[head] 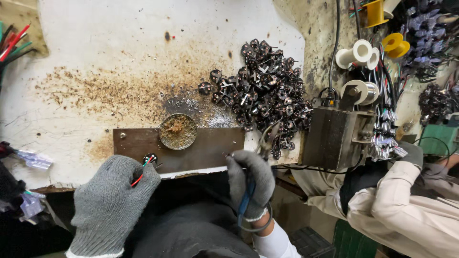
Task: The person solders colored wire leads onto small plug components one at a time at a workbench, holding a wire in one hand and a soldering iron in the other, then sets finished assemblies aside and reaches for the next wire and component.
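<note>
My left hand [111, 200], in a grey knit glove, pinches a small black round part [150, 158] with red, green and white wires at the near edge of a brown metal plate [215, 143]. My right hand [249, 184], also gloved, grips a blue-handled soldering iron [246, 200] with its tip pointing up toward a pile of small black parts [265, 88]. A round tin of brown flux [177, 131] sits on the plate between the hands.
A stained white worktop [110, 62] carries the pile. A grey metal box [334, 138] with solder spools [356, 55] and wire bundles stands to the right. Another person's sleeve [406, 210] reaches in at lower right. Loose coloured wires lie at far left.
</note>
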